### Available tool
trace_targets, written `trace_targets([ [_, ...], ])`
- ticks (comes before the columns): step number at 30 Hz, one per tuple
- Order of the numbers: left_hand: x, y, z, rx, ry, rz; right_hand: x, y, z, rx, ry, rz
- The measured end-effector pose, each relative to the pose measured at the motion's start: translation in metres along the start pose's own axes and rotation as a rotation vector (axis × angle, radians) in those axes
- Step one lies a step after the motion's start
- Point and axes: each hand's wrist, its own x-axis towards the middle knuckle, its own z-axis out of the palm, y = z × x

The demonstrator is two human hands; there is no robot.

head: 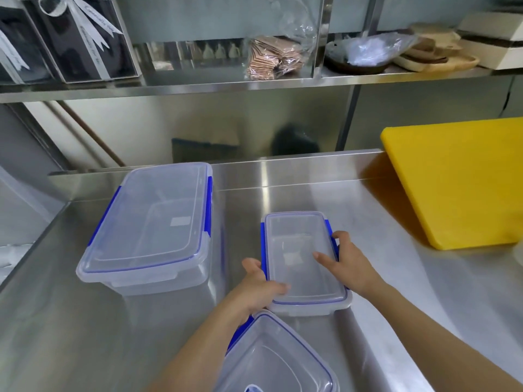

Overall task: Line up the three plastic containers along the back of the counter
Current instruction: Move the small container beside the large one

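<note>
Gripping the small container (304,258) between them, left hand (259,290) and right hand (348,264) clamp its long sides.

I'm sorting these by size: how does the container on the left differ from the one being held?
The large container is bigger and deeper than the small container. The large one sits untouched nearer the counter's back; the small one is gripped at its sides by the left hand and right hand. Both are clear, lidded, with blue clips.

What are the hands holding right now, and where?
Both hands grip the small container: left hand and right hand on its long, blue-clipped sides.
</note>
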Motion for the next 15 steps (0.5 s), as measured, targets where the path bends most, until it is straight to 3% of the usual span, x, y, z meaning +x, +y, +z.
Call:
trace_targets([
  [3, 0.005, -0.006, 0.001, -0.038, 0.103, 0.104, 0.012, -0.005, 0.011, 0.001, 0.053, -0.004],
  [9, 0.037, -0.002, -0.004, 0.022, 0.487, 0.317, 0.055, -0.028, 0.029, -0.063, 0.087, -0.018],
  [15, 0.073, 0.018, -0.012, -0.02, 0.633, 0.362, 0.108, -0.054, 0.038, -0.148, 0.066, -0.037],
])
